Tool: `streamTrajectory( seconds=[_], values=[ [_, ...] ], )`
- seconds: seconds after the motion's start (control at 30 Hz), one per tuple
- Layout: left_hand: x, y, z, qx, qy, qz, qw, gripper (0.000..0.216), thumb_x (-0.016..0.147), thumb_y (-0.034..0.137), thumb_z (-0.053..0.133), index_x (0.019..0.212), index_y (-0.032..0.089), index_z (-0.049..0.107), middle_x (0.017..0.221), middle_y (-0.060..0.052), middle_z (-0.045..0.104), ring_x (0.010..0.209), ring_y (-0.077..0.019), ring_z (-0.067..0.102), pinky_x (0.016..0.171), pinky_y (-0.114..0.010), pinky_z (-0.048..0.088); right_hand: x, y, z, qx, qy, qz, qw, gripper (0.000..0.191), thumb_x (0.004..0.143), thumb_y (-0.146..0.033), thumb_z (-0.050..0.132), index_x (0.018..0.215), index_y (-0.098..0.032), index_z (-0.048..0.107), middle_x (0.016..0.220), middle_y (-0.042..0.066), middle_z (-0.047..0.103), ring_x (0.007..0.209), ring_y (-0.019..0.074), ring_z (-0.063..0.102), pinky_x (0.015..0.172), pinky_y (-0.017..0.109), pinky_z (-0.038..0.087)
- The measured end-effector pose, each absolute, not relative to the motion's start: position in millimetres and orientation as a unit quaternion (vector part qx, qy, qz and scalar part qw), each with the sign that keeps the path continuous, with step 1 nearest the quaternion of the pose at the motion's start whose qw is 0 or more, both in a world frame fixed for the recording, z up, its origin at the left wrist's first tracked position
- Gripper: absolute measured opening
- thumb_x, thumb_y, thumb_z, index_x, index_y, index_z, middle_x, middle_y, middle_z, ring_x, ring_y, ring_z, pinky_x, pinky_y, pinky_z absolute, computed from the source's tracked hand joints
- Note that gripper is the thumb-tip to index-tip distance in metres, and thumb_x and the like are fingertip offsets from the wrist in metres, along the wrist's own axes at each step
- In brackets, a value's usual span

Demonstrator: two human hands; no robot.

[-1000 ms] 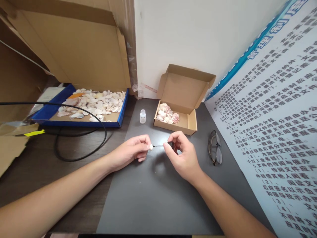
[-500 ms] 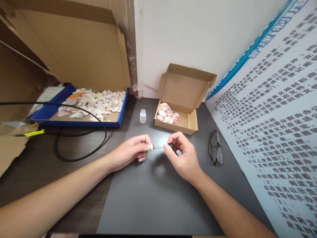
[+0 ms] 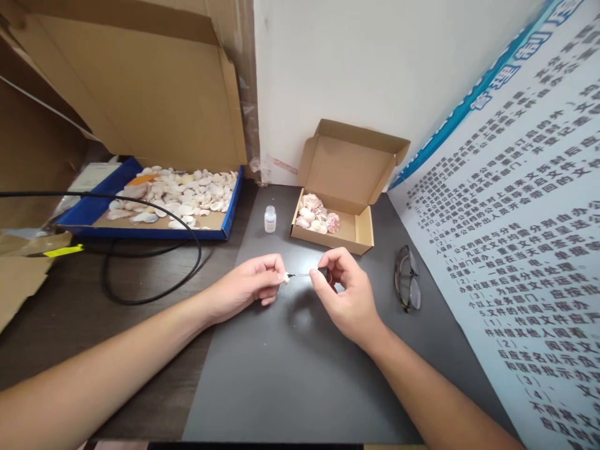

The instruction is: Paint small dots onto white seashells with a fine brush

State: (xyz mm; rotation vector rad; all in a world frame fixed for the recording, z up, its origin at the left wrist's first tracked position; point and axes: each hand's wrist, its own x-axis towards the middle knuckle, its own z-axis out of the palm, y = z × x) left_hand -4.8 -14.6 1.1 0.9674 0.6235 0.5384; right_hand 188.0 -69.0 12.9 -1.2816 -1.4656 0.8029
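Pinched between the thumb and fingers of my left hand (image 3: 255, 280) is a small white shell (image 3: 286, 277), mostly covered by the fingertips. My right hand (image 3: 344, 289) is closed on the black cap of a brush applicator (image 3: 324, 273). Its thin stem points left, and the dark tip meets the shell or lies right beside it. Behind my hands a small clear bottle (image 3: 270, 220) with a white label stands upright without a cap. A small open cardboard box (image 3: 363, 230) with several white and pinkish shells (image 3: 315, 214) in its left part is beyond my right hand.
A blue-edged box (image 3: 201, 234) full of pale shells stands at the back left, its lid raised. A black cable (image 3: 200, 250) loops in front of it. Folded glasses (image 3: 407, 279) lie on the grey mat (image 3: 281, 387) at right, near a printed poster (image 3: 525, 250).
The applicator tip has shifted slightly up and left against the shell, and the shell has tilted a little. Both hands have otherwise stayed in place.
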Motion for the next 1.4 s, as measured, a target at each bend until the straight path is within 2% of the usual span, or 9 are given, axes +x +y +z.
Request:
streamTrajectory(
  seconds=[1.4],
  values=[
    [-5.1,-14.9,-0.6,0.453,0.292,0.253,0.804,0.024,0.084,0.031,0.07,0.075,0.017,0.052,0.06,0.007,0.039,0.053,-0.0068,0.032,0.052,-0.021,0.032,187.9,-69.7,12.5,-0.533,-0.612,0.32,0.489,0.015,0.084,-0.025,0.062,0.082,-0.023,0.048,0.062,-0.007,0.044,0.052,0.009,0.04,0.048,0.021,0.036]
  ],
)
